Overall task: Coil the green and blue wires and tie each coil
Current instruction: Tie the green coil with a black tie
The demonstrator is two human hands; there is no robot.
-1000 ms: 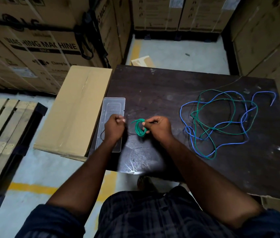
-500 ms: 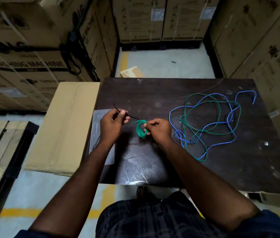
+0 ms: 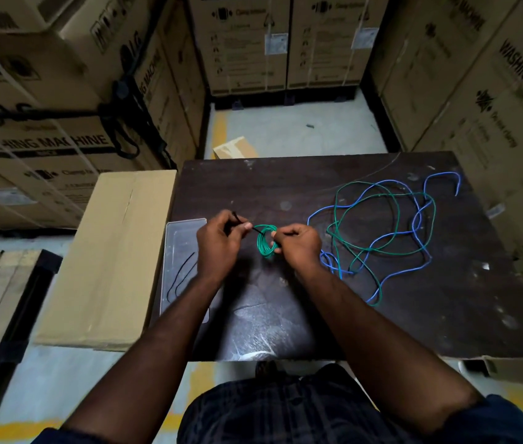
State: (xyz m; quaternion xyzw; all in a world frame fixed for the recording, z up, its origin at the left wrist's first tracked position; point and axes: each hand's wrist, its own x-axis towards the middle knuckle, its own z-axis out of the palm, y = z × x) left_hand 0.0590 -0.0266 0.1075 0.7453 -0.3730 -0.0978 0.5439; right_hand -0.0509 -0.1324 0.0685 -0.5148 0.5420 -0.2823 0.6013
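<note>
Tabletop (image 3: 285,181) | right grip (image 3: 298,245) pinches green coil (image 3: 265,246) | left grip (image 3: 218,241) pinches black tie (image 3: 255,230) beside it

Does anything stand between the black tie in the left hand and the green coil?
Nothing visible does. The left hand pinches the tie, and its free end reaches the coil, which the right hand holds. The loose wires lie apart, to the right.

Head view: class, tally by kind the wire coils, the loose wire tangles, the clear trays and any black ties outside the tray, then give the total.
Green wire coil: 1
Loose green-and-blue wire tangle: 1
Clear tray: 1
Black tie outside the tray: 1
Total: 4
</note>
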